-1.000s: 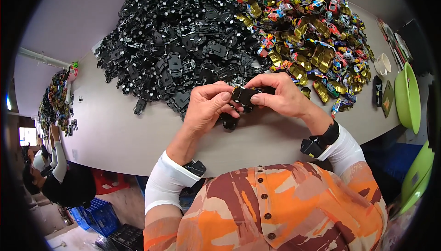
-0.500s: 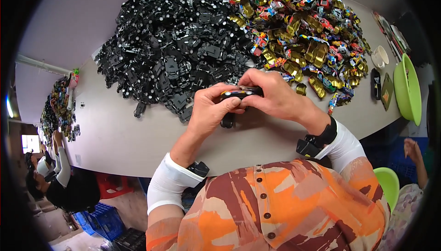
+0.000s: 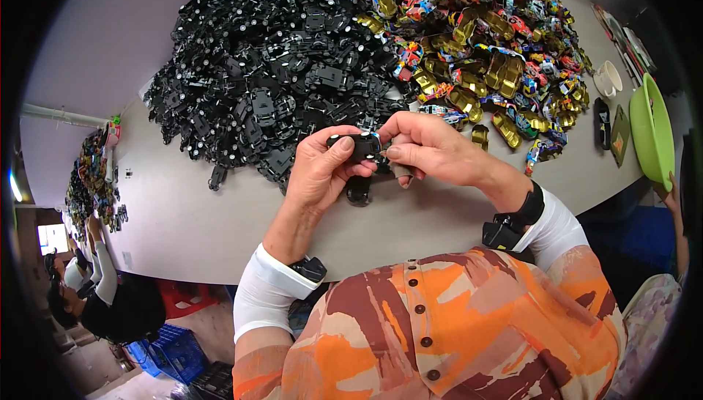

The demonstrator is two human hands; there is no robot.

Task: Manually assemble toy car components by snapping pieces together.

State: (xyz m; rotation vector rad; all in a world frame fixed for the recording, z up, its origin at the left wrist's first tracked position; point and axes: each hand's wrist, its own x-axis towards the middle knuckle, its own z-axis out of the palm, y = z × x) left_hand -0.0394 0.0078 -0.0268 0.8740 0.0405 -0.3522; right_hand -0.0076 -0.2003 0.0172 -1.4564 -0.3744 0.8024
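A small toy car (image 3: pixel 360 147) is held in front of me, its black chassis side facing up. My left hand (image 3: pixel 316 169) is closed on it, thumb pressed on the black underside. At the car's right end my right hand (image 3: pixel 432 149) has thumb and forefinger bent together, gripping or touching that end. Something tan, maybe a finger cover, shows on the right hand's lower fingers. Just below the left fingers a dark, shiny car-shaped piece (image 3: pixel 358 191) rests on the table (image 3: pixel 293 253).
Beyond my hands lies a heap of black toy car chassis (image 3: pixel 256 78). A heap of gold and multicoloured car bodies (image 3: pixel 483 56) adjoins it on the right. A green basin (image 3: pixel 650 136), a white cup (image 3: pixel 607 79) and a co-worker's hand (image 3: pixel 668 193) are at far right. Another person (image 3: pixel 110 305) works at left.
The car has been turned from side-on to underside up. My left hand has shifted slightly left, and my right fingers have slid to the car's right end. A hand now touches the green basin.
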